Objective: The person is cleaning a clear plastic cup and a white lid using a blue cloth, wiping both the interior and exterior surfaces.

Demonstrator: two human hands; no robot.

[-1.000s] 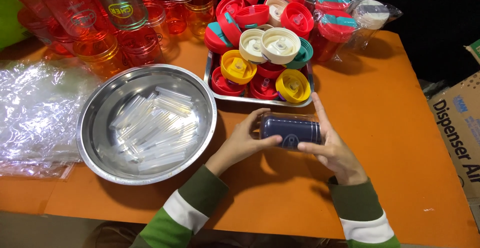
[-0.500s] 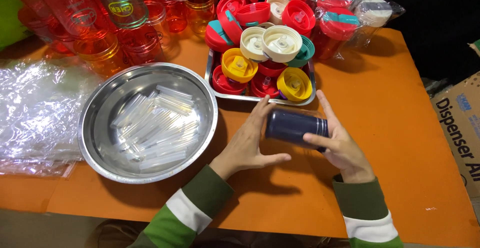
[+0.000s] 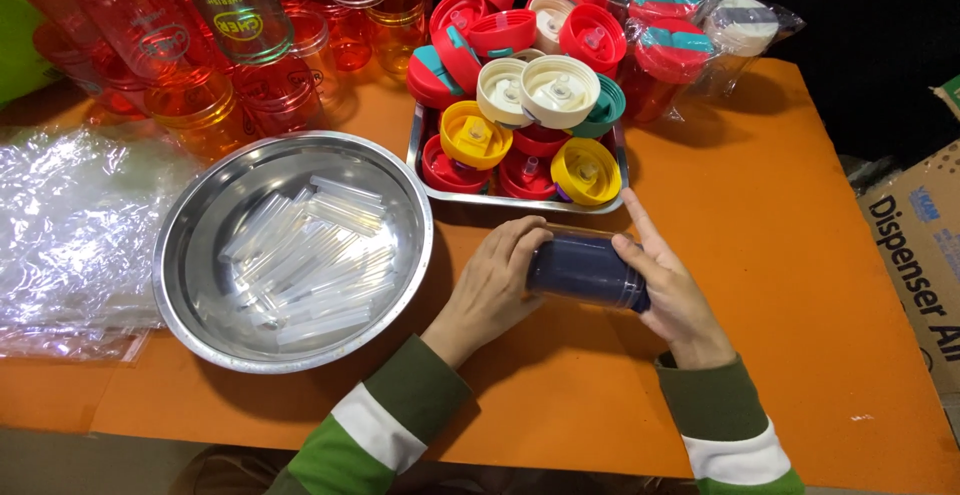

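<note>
Two hands grip a dark bottle (image 3: 585,270) beside the straw-filled steel bowl (image 3: 190,255).
</note>
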